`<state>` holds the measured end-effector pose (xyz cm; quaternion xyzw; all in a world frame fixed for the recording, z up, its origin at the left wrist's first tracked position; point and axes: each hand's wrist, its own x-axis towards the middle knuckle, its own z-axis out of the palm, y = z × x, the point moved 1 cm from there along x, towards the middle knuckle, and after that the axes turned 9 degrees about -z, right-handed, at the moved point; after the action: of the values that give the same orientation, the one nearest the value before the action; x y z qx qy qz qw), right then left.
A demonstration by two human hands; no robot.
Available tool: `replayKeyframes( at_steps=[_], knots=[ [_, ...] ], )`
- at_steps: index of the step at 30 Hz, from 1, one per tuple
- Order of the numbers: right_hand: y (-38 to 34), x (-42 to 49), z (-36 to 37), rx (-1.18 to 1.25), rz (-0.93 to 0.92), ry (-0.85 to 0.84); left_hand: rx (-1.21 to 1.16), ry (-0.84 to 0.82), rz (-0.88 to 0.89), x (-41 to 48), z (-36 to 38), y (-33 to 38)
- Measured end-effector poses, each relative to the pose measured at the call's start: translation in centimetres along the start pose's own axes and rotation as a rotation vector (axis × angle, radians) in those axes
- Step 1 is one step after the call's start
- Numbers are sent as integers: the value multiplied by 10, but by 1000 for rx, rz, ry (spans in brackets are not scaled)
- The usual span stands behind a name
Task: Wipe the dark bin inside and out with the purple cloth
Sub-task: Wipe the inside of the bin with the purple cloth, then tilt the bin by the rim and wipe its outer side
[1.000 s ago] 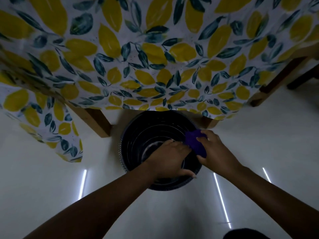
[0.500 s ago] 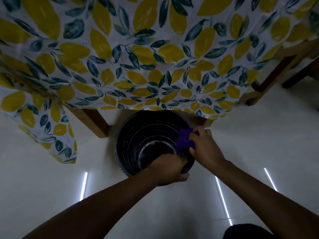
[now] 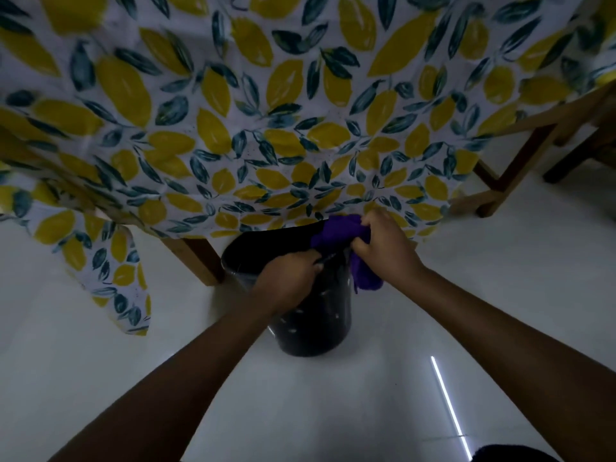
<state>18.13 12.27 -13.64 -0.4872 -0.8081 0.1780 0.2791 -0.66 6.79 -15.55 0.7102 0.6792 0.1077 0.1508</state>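
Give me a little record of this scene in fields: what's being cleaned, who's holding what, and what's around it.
item being cleaned: dark bin, tipped away from the person, on the white floor
left hand: grip closed on the bin's near rim
right hand: grip closed on the purple cloth, bunched over the rim at the right side
cloth position: part draped inside, part hanging outside the bin
behind the bin: lemon-print tablecloth hanging over a wooden table leg
inside of bin: mostly hidden from view
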Motion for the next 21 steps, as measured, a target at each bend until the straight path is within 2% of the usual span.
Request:
replayKeyframes(
  at_steps=[5,8,10,13,17,21],
  knots=[
    [-18,2,-12,-41,-66,113,-154,28,-107,9,-12,-24],
    [-22,-27,-1,-27,-119,246,-273,13,-148,1,-1,-36],
    [-19,-49,12,-24,-128,253,-342,-13,-153,-3,9,-42],
    [-11,-67,37,-88,-163,135,-386,-53,-154,0,16,-47],
    [-9,-90,83,-224,-411,-159,-476,-94,-159,7,17,-49],
    [-7,-107,98,-387,-552,-368,-542,-94,-149,8,17,-51]
  ],
)
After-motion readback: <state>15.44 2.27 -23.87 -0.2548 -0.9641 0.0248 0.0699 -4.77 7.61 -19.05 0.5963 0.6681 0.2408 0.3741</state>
